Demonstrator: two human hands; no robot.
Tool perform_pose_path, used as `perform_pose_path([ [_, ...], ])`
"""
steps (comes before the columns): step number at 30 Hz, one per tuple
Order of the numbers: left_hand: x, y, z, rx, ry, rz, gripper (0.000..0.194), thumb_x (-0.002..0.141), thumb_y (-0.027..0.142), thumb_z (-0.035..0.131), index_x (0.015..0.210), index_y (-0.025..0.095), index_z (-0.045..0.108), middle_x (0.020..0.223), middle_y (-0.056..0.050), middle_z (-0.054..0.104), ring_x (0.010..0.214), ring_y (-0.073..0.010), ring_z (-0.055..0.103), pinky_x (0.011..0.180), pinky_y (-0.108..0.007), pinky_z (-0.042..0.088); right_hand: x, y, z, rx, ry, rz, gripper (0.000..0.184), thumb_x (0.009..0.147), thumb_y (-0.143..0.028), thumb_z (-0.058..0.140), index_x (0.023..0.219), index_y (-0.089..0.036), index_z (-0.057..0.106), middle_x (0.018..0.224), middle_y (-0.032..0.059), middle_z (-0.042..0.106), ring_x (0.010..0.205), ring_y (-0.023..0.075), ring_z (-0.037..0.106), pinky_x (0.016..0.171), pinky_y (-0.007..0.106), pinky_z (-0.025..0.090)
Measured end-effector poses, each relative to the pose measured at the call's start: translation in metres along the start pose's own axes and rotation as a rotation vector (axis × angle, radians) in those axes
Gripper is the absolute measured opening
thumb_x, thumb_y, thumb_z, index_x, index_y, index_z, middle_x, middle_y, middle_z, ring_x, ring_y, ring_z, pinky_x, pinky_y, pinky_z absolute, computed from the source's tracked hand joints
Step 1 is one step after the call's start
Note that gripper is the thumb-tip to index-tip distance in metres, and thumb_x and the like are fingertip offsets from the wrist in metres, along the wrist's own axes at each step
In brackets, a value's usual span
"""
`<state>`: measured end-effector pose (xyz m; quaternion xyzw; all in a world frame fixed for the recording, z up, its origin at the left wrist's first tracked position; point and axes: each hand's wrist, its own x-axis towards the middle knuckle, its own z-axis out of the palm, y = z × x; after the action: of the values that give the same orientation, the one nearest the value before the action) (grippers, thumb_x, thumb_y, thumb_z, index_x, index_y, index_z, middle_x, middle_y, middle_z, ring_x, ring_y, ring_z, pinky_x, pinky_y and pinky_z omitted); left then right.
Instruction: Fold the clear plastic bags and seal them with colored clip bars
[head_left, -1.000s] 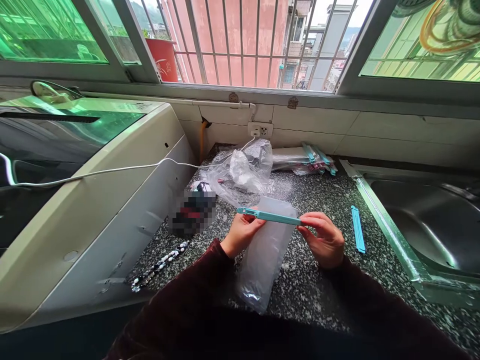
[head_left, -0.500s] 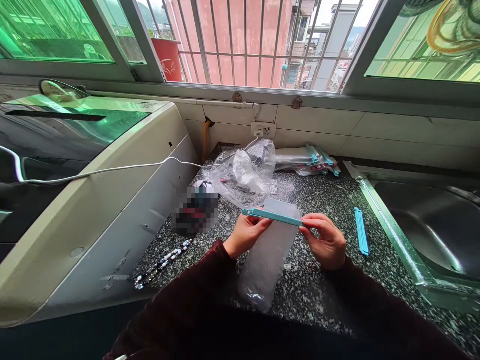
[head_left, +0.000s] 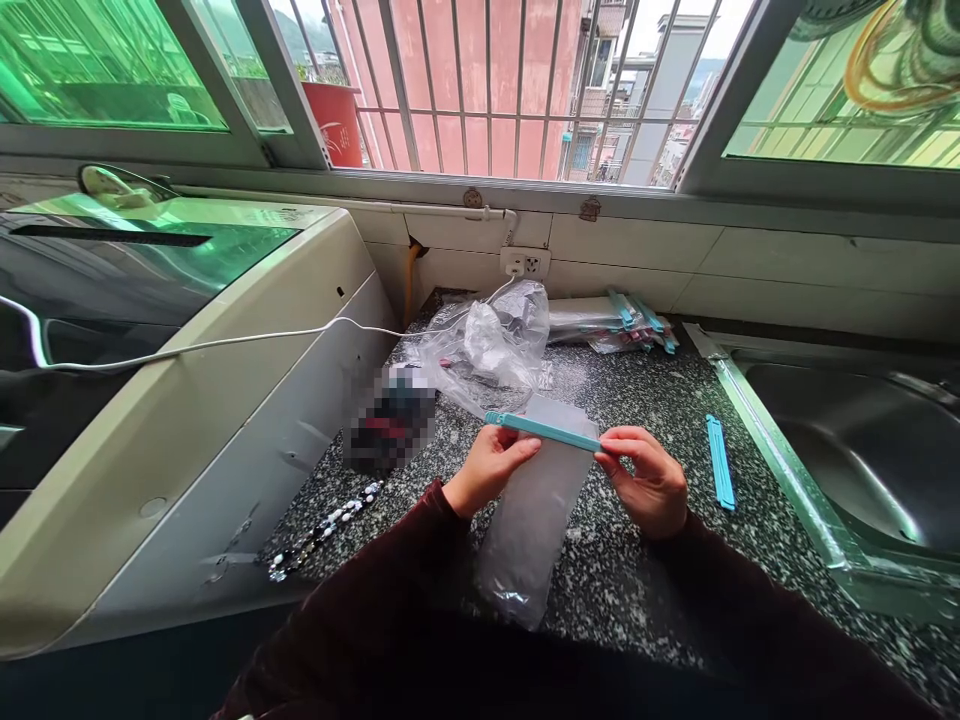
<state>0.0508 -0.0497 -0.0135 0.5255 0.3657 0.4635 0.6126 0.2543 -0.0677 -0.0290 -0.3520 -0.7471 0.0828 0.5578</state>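
A teal sealing clip (head_left: pixel 544 431) runs across the top of a clear plastic bag (head_left: pixel 529 520) lying on the speckled granite counter (head_left: pixel 622 570). My left hand (head_left: pixel 487 468) pinches the clip's left part with closed fingers. Pinching the clip's right end is my right hand (head_left: pixel 649 480), fingers curled. The bag hangs down toward me between both hands.
A second teal clip (head_left: pixel 720 462) lies to the right, beside a steel sink (head_left: pixel 862 450). Crumpled plastic bags (head_left: pixel 491 345) and a stack of clipped bags (head_left: pixel 607 322) sit at the back. A beaded strand (head_left: pixel 322 530) lies left, by a white appliance (head_left: pixel 172 400) with a cable.
The clip and both hands have stayed nearly in place; only the camera view shifted slightly.
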Motion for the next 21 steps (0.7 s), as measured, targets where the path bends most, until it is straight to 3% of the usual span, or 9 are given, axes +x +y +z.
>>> perform_pose_path([
  [5, 0.0004, 0.0039, -0.0057, 0.099, -0.033, 0.067, 0.038, 0.067, 0.050, 0.062, 0.064, 0.012, 0.057, 0.064, -0.001, 0.052, 0.067, -0.0138, 0.045, 0.062, -0.025, 0.036, 0.0028, -0.0002, -0.0013, -0.037, 0.008, -0.043, 0.025, 0.075, -0.004, 0.060, 0.092, -0.022, 0.060, 0.086, 0.0045, 0.060, 0.076, 0.0148, 0.060, 0.064, 0.029, 0.052],
  [12, 0.0040, 0.0042, -0.0084, 0.092, 0.146, 0.126, 0.041, 0.072, 0.052, 0.057, 0.056, 0.015, 0.045, 0.054, 0.004, 0.034, 0.053, -0.0079, 0.030, 0.050, -0.022, 0.026, 0.0006, 0.0001, 0.0004, -0.058, -0.027, -0.055, 0.019, 0.075, -0.009, 0.061, 0.088, -0.022, 0.060, 0.083, 0.0039, 0.059, 0.075, 0.0151, 0.059, 0.064, 0.029, 0.051],
  [15, 0.0054, 0.0041, -0.0101, 0.083, 0.152, 0.108, 0.040, 0.072, 0.052, 0.057, 0.059, 0.015, 0.047, 0.056, 0.004, 0.035, 0.054, -0.0082, 0.031, 0.050, -0.022, 0.025, -0.0015, -0.0016, 0.0010, 0.055, -0.076, 0.127, 0.015, 0.076, -0.022, 0.063, 0.090, -0.022, 0.058, 0.084, 0.0046, 0.058, 0.070, 0.0143, 0.057, 0.061, 0.028, 0.050],
  [17, 0.0052, 0.0056, -0.0107, 0.100, 0.097, 0.118, 0.039, 0.072, 0.050, 0.057, 0.060, 0.015, 0.048, 0.057, 0.004, 0.037, 0.055, -0.0085, 0.032, 0.052, -0.022, 0.026, 0.0001, -0.0032, -0.0001, 0.151, -0.121, 0.340, 0.031, 0.075, -0.038, 0.064, 0.099, -0.021, 0.055, 0.087, 0.0056, 0.058, 0.067, 0.0138, 0.055, 0.060, 0.027, 0.050],
  [19, 0.0041, 0.0080, -0.0100, 0.144, 0.002, 0.134, 0.037, 0.072, 0.048, 0.057, 0.060, 0.014, 0.049, 0.058, 0.003, 0.039, 0.056, -0.0088, 0.033, 0.053, -0.023, 0.027, 0.0038, -0.0047, -0.0016, 0.244, -0.242, 0.548, 0.049, 0.070, -0.052, 0.063, 0.105, -0.019, 0.053, 0.087, 0.0061, 0.059, 0.068, 0.0147, 0.055, 0.060, 0.027, 0.049],
  [21, 0.0028, 0.0100, -0.0085, 0.184, -0.083, 0.136, 0.036, 0.073, 0.046, 0.058, 0.060, 0.013, 0.051, 0.058, 0.003, 0.041, 0.056, -0.0090, 0.034, 0.053, -0.023, 0.027, 0.0075, -0.0061, -0.0028, 0.324, -0.431, 0.695, 0.056, 0.065, -0.062, 0.061, 0.098, -0.016, 0.057, 0.079, 0.0048, 0.059, 0.066, 0.0154, 0.054, 0.057, 0.026, 0.047],
])
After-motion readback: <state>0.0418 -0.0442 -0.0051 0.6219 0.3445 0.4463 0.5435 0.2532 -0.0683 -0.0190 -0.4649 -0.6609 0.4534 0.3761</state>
